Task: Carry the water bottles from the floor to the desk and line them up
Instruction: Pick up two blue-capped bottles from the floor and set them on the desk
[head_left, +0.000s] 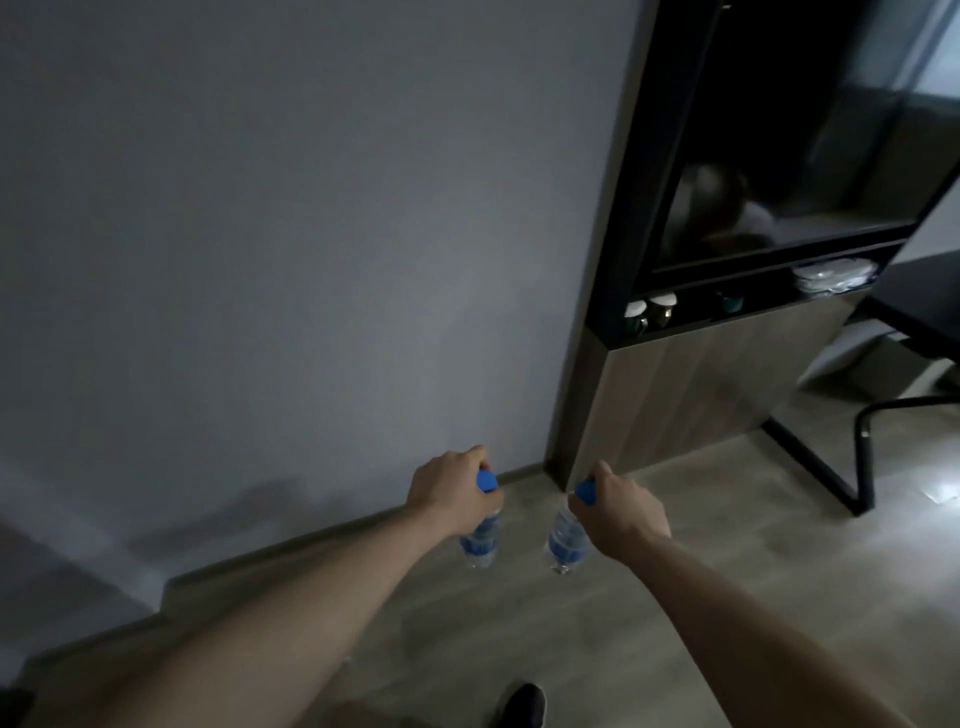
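Observation:
Two clear water bottles with blue caps and blue labels stand upright side by side near the wall's skirting. My left hand (452, 491) grips the left bottle (480, 540) around its neck, just under the cap. My right hand (621, 512) grips the right bottle (567, 540) the same way. Whether the bottles' bases touch the wooden floor or hang just above it I cannot tell. A dark desk (919, 301) shows at the right edge.
A plain grey wall (311, 234) fills the left. A tall cabinet (727, 374) with a dark glass front and a shelf of cups and plates stands right of the bottles. A black chair frame (862, 467) stands on the floor at right. My shoe (524, 704) is at the bottom.

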